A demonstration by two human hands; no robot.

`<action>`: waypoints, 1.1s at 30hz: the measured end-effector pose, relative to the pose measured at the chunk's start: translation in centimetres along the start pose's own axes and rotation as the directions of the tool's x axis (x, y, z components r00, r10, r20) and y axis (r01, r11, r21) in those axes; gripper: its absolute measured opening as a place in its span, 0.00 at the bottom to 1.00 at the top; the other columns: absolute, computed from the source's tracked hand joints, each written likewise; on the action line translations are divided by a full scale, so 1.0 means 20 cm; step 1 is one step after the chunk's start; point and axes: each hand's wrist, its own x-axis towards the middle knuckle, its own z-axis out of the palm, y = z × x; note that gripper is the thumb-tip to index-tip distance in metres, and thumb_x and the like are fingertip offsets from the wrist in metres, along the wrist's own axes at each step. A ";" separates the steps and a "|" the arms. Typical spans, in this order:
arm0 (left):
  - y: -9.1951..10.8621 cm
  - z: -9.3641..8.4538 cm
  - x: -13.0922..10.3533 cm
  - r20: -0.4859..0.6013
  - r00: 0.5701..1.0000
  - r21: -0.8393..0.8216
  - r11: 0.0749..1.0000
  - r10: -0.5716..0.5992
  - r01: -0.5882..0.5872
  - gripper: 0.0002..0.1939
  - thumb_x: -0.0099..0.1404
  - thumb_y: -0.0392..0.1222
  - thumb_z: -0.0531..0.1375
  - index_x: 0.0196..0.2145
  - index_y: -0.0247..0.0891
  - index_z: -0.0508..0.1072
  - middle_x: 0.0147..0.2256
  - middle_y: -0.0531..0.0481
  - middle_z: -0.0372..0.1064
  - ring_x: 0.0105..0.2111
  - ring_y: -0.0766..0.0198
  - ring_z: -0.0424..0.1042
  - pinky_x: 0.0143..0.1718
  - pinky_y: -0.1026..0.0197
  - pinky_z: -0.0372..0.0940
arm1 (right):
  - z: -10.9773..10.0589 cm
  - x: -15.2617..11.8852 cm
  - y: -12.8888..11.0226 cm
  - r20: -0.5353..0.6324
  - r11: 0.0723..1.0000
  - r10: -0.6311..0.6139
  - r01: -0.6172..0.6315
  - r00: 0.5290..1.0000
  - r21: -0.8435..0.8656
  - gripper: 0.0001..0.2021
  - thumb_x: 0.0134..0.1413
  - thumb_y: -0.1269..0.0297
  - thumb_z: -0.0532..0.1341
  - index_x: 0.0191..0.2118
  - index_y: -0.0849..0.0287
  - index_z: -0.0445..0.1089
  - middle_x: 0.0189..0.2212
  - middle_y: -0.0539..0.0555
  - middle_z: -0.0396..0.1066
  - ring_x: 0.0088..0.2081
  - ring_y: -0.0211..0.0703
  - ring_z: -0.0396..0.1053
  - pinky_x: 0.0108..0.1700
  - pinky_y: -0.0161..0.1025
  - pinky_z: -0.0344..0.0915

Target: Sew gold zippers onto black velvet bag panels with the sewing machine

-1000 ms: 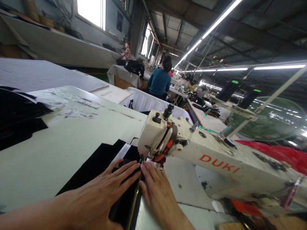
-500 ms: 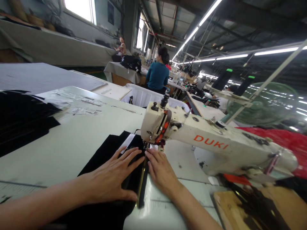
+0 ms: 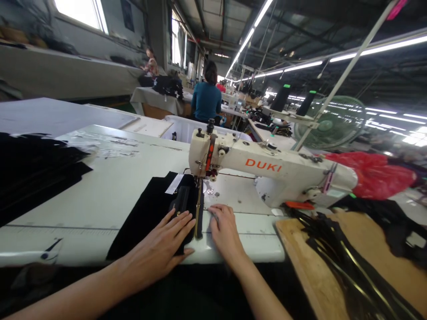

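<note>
A black fabric piece (image 3: pixel 143 215) lies under the needle of a white sewing machine (image 3: pixel 230 160). Along its right edge runs a black zipper tape with a gold-coloured zipper (image 3: pixel 198 213), reaching up to the presser foot. My left hand (image 3: pixel 163 240) rests flat on the fabric, fingers stretched out, just left of the zipper. A white label (image 3: pixel 174 183) and a black patch or pocket strip (image 3: pixel 182 200) show ahead of its fingertips. My right hand (image 3: pixel 227 233) is on the table right of the zipper, apart from it, fingers bent together around something small and dark.
A stack of black fabric pieces (image 3: pixel 36 173) lies at left. Zipper strips (image 3: pixel 347 262) spread over a wooden board (image 3: pixel 293 240) at right. Behind the machine are a white bin (image 3: pixel 180 126), thread cones (image 3: pixel 280 98), a fan (image 3: pixel 330 122) and a seated person (image 3: pixel 206 100).
My right hand has come off the zipper edge near the needle and moved back to the right, its fingers bending. My left hand has slid back toward me on the fabric. The view has shifted.
</note>
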 end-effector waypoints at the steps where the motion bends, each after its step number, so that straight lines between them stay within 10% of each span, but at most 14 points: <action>1: 0.00 -0.01 0.02 0.000 1.000 0.014 1.000 0.003 -0.003 0.26 0.75 0.48 0.57 0.65 0.34 0.66 0.63 0.35 0.66 0.64 0.46 0.65 0.68 0.39 0.54 | 0.00 0.00 -0.01 0.004 1.000 -0.003 0.003 1.000 0.003 0.19 0.59 0.79 0.54 0.49 0.59 0.76 0.48 0.59 0.74 0.54 0.50 0.69 0.59 0.51 0.69; 19: -0.06 -0.06 -0.07 0.015 0.984 -0.379 0.910 -0.175 0.167 0.20 0.75 0.42 0.52 0.60 0.42 0.73 0.60 0.49 0.71 0.61 0.58 0.68 0.65 0.51 0.61 | -0.09 -0.18 -0.11 0.179 0.948 -0.319 0.315 0.931 0.051 0.17 0.67 0.70 0.58 0.59 0.58 0.68 0.53 0.58 0.72 0.55 0.50 0.67 0.64 0.55 0.63; 33: -0.04 0.03 -0.12 -0.075 0.990 -0.110 0.986 0.119 -0.127 0.34 0.67 0.24 0.48 0.67 0.44 0.63 0.62 0.47 0.68 0.63 0.57 0.66 0.68 0.50 0.58 | -0.08 -0.21 -0.12 0.115 0.959 -0.228 0.203 0.967 0.196 0.21 0.65 0.78 0.53 0.58 0.56 0.70 0.50 0.57 0.71 0.53 0.47 0.67 0.58 0.47 0.69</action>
